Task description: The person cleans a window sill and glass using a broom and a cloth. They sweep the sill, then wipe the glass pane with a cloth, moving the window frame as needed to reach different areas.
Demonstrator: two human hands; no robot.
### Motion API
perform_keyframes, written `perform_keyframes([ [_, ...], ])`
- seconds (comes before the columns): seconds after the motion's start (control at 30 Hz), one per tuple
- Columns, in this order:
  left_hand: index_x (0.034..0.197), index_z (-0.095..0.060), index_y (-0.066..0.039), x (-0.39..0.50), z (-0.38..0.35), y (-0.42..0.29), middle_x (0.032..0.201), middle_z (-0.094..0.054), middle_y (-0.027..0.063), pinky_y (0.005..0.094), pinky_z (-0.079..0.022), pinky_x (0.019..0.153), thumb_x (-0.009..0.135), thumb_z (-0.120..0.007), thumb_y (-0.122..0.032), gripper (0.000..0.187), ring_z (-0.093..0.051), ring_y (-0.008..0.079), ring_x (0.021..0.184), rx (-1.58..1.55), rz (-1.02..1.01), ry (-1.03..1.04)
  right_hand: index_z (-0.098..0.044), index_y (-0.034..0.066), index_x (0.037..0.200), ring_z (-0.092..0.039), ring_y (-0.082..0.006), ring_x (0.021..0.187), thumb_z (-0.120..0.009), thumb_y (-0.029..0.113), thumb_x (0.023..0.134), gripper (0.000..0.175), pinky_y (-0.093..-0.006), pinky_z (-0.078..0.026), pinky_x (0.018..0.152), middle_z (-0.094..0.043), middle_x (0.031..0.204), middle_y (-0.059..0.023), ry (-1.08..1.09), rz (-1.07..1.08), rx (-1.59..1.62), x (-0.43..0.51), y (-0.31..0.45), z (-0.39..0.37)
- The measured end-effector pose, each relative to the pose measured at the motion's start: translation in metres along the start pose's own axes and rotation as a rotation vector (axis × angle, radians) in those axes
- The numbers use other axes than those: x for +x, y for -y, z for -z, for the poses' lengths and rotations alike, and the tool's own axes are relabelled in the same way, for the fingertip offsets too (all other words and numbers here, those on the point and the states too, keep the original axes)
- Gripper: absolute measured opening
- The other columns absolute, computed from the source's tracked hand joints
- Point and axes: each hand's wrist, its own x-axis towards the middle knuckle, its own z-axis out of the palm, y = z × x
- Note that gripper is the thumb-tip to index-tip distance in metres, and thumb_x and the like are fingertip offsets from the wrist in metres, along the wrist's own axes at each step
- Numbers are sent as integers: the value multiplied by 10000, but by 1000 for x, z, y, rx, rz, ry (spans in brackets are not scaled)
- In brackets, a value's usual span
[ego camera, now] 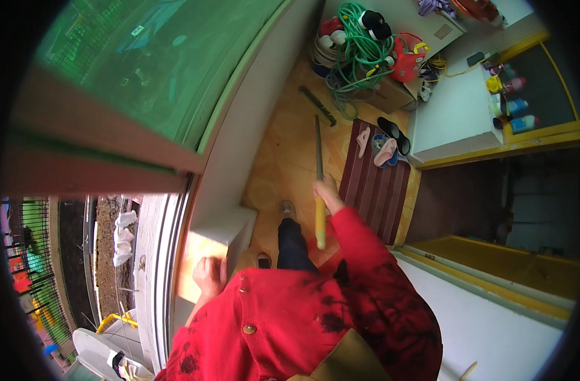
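Note:
My right hand is closed around the pole of a push broom, at the lower end of its grey handle where a yellow grip begins. The far end of the pole reaches a dark-bristled broom head lying on the orange tiled floor. My left hand is curled into a loose fist beside the tiled sill of an open window. Nothing shows in its fingers. Whether it touches the sill is unclear.
A striped doormat with slippers lies right of the pole. Beyond it stand a cardboard box, a coiled green hose and a red bag. Several bottles line the right ledge. A low wall bounds the left.

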Motion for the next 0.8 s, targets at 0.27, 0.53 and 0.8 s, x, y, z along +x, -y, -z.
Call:
perform_keyframes([
  [0.27, 634, -448, -59, 10, 4, -16, 631, -451, 109, 415, -365, 518, 627, -779, -300, 410, -471, 306, 577, 114, 222, 118, -511, -45, 948, -602, -311, 677, -503, 70, 770, 213, -398, -476, 559, -587, 730, -179, -151, 190, -145, 203, 72, -131],
  [0.53, 643, -451, -55, -2, -23, -7, 652, -453, 97, 387, -364, 527, 582, -805, -357, 469, -464, 274, 591, 103, 444, 150, -632, -44, 783, -619, -366, 787, -541, 102, 755, 175, -424, -489, 714, -637, 865, -237, -166, 392, -512, 330, 94, -190],
  [0.8, 655, -450, -55, -8, -31, -8, 655, -450, 91, 379, -364, 529, 595, -801, -335, 453, -460, 262, 594, 72, 528, 185, -571, -73, 991, -595, -414, 872, -530, 90, 767, 280, -452, -484, 748, -608, 909, -279, 121, 350, -810, 359, 59, -91],
])
